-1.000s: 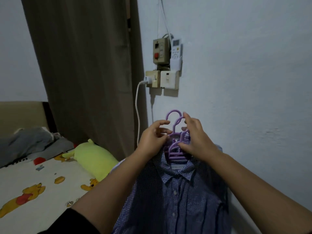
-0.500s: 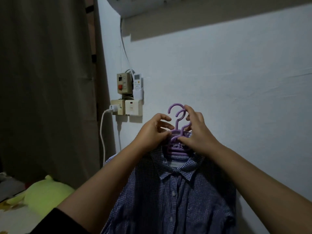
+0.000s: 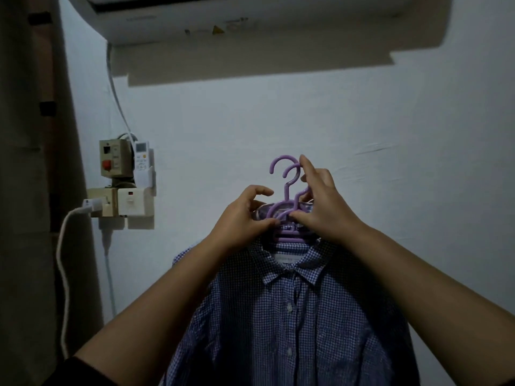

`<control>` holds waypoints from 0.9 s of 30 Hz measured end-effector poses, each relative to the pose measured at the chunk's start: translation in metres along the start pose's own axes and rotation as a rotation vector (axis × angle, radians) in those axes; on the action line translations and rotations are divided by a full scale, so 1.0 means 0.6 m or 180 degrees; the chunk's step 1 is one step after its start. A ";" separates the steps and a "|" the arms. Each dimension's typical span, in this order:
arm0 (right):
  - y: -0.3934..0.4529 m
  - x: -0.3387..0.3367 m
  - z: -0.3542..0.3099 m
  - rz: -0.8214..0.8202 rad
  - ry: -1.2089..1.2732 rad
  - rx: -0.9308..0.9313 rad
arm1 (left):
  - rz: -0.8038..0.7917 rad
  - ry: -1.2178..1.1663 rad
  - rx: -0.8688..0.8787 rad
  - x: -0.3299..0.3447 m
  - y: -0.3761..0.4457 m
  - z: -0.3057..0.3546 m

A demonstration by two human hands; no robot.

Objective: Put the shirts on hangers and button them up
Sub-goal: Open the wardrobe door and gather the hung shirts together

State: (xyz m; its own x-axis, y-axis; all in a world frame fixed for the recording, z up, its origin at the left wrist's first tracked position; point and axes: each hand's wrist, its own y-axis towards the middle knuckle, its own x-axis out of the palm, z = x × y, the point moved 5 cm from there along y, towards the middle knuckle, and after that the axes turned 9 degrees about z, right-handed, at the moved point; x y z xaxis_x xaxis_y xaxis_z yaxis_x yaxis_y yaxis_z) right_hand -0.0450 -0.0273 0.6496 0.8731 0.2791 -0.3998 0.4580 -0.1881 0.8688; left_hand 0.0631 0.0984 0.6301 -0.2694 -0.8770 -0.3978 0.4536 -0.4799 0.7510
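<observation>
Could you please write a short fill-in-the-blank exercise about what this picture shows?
1. The hangers held up by both hands are ____ in colour.
2. The checked shirt has its collar and its front buttons facing the ____.
3. High on the wall, above the hands, is an ____.
4. The left hand and right hand both grip the ____.

Missing words: purple; camera; air conditioner; hangers

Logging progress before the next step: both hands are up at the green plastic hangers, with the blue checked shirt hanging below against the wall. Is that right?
Not quite: the head view shows the plastic hangers are purple, not green. The rest holds: the left hand and right hand both hold them at the neck, and the blue checked shirt hangs below, in front of the wall.
</observation>
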 end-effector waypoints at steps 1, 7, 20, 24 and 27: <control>-0.003 -0.017 0.001 0.0063 -0.0087 0.0022 | -0.0004 -0.0114 0.0033 0.010 0.004 0.010; -0.036 -0.128 0.007 0.0636 -0.0629 0.0047 | -0.0133 -0.0688 0.0425 0.076 0.021 0.080; -0.170 -0.368 -0.046 0.0838 -0.1893 0.0167 | -0.0659 -0.1683 0.0854 0.176 0.010 0.265; -0.235 -0.444 -0.067 0.0879 -0.2278 0.0157 | -0.0795 -0.1950 0.0905 0.200 -0.002 0.320; -0.266 -0.498 -0.085 0.0851 -0.2626 0.0135 | -0.0919 -0.2134 0.0919 0.229 -0.010 0.366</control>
State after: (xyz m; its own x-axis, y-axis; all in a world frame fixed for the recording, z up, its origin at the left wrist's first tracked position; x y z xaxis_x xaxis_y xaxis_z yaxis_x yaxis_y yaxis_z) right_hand -0.3874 -0.0327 0.6452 0.7871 -0.5484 -0.2822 0.2118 -0.1895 0.9588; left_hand -0.1634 -0.0144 0.6864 -0.8400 -0.4740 -0.2640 0.0736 -0.5816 0.8101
